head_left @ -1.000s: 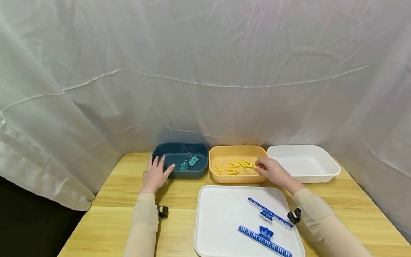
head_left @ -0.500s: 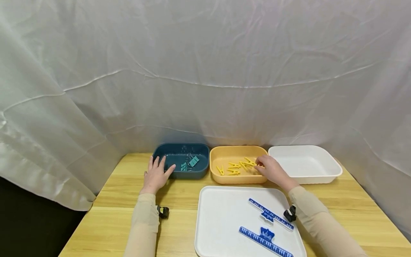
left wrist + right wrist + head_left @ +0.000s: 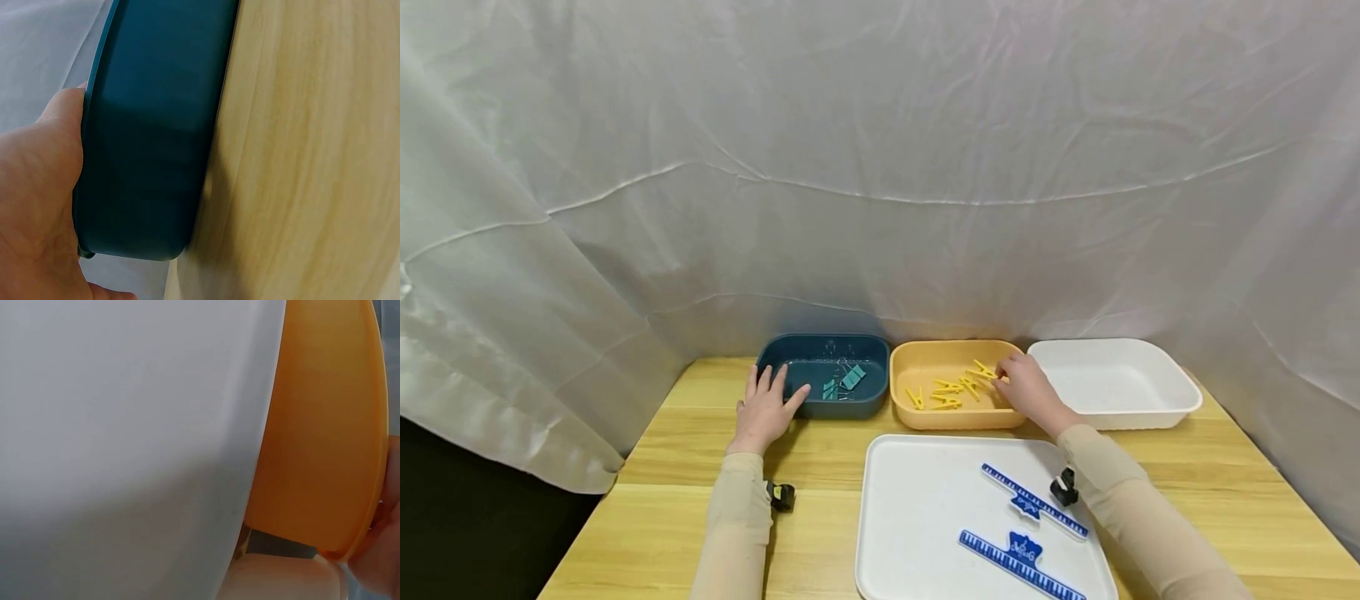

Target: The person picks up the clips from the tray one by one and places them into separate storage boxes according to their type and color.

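Note:
My right hand [image 3: 1032, 390] reaches over the right end of the yellow bin [image 3: 958, 419] and pinches a yellow clothespin [image 3: 982, 369], raised at the fingertips. Several more yellow clothespins [image 3: 946, 402] lie on that bin's floor. On the left, my left hand [image 3: 763, 414] rests with spread fingers over the near left corner of the dark teal bin [image 3: 842, 408]. Teal binder clips [image 3: 853, 377] lie inside, toward its right side. The left wrist view has the thumb side of the hand against the bin's wall [image 3: 150, 156]. In the right wrist view the pinched clothespin is hidden.
To the right of the yellow bin stands a white bin [image 3: 1120, 419]. In front lies a white tray [image 3: 910, 517] bearing two blue ruler-like clips with piano-key print, the upper one [image 3: 1033, 501] and the lower one [image 3: 1021, 563]. A pale curtain [image 3: 880, 250] hangs behind the bins.
My right hand has shifted slightly left and away from me, and the clothespin at its fingertips has come up off the others. My left hand stays in place.

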A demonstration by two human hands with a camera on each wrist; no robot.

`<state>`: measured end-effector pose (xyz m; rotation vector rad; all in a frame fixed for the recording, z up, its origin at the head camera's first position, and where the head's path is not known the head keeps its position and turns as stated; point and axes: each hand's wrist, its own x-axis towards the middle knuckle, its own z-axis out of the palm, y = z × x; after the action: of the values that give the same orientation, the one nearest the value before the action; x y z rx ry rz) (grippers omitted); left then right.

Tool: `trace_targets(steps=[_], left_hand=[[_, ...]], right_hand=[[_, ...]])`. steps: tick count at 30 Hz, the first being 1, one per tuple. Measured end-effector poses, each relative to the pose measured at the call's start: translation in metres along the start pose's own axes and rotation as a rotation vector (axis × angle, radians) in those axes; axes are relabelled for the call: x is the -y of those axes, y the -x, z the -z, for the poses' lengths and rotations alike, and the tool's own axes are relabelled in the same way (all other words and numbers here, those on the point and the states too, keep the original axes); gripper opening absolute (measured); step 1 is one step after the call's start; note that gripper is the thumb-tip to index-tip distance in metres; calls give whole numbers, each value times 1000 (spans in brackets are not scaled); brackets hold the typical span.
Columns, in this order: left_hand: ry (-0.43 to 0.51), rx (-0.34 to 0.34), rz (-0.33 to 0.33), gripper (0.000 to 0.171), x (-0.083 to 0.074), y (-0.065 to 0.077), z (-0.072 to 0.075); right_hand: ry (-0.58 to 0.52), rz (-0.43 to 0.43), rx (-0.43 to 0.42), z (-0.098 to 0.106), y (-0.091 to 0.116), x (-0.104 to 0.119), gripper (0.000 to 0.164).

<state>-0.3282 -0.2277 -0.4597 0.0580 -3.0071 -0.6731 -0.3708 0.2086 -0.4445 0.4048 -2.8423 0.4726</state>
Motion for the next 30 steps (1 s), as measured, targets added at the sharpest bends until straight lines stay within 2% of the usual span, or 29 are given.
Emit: trace_targets(steps=[7,13,30], left_hand=[[-7,1,2,77,1,1,0],[-6,-6,-4,78,1,0,0],[3,-6,-5,77,4,0,-3]], right_hand=[[82,34,-23,-3,-5,3,13],[103,32,-39,-4,-7,4,13],[218,-60,66,-9,-12,9,14]])
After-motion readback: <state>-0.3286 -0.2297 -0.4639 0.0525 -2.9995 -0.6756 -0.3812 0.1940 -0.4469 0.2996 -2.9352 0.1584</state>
